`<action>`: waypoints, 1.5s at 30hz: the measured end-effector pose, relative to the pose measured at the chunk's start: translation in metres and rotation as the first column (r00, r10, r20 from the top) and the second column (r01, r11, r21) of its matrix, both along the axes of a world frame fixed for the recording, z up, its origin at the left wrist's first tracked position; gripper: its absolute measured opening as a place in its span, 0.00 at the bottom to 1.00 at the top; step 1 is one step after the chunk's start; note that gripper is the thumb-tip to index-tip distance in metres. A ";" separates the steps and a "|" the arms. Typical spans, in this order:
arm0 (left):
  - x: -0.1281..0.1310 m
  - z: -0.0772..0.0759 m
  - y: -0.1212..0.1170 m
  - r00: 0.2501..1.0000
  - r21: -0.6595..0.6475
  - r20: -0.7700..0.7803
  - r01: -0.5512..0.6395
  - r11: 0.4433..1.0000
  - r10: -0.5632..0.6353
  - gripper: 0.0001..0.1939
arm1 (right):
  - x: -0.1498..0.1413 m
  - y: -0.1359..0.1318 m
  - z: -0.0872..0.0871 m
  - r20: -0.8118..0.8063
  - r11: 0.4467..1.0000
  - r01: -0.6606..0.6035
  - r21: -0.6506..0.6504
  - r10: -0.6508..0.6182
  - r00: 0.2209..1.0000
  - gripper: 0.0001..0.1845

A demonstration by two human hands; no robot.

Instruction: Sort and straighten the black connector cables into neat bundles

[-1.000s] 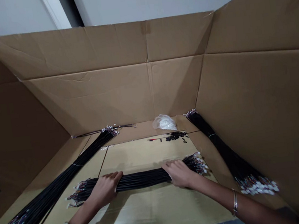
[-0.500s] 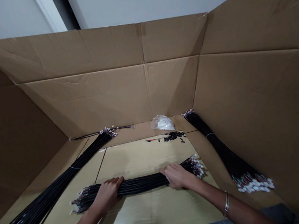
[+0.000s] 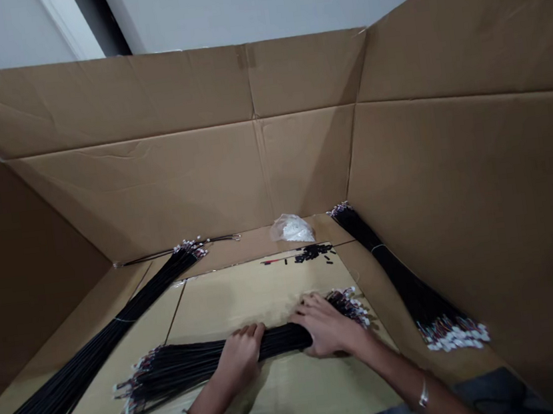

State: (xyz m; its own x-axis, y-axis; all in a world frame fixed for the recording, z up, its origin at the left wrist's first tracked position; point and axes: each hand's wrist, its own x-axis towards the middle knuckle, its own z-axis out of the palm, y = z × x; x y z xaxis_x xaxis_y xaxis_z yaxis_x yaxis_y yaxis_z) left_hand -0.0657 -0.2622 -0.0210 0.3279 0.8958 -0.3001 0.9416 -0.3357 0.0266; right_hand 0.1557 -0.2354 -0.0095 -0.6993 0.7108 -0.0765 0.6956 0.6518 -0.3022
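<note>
A thick bundle of black cables [image 3: 190,367] lies crosswise on the board in front of me, with coloured wires and white connectors showing at both ends. My left hand [image 3: 243,355] is wrapped round its middle, fingers closed. Near the bundle's right end, my right hand [image 3: 321,326] curls over it from above, thumb on the near side. Left of my hands the cables fan out loosely. Between the two hands they are pressed close together.
A tied cable bundle [image 3: 138,308] slants along the left side, another [image 3: 389,264] along the right. A clear bag of white pieces [image 3: 293,229] sits at the back near scattered small black pieces [image 3: 314,252]. Tall cardboard walls [image 3: 192,177] enclose the board [image 3: 236,292].
My left hand has slid right along the bundle, closer to my right hand. The left end of the cables has spread wider. The camera view has shifted slightly.
</note>
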 end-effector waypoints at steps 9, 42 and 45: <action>-0.005 -0.001 0.000 0.998 0.002 0.046 -0.050 0.999 0.050 0.23 | 0.109 0.043 -0.026 -0.630 0.783 0.269 -0.562 -0.615 0.474 0.43; -0.005 0.006 0.000 0.993 0.003 0.030 -0.110 0.994 0.110 0.19 | 0.061 0.025 -0.057 -0.636 0.678 0.021 -0.735 -0.698 0.329 0.48; -0.004 0.004 0.000 0.992 0.011 0.032 -0.119 0.993 0.118 0.19 | 0.058 0.025 -0.053 -0.626 0.670 0.027 -0.742 -0.707 0.328 0.48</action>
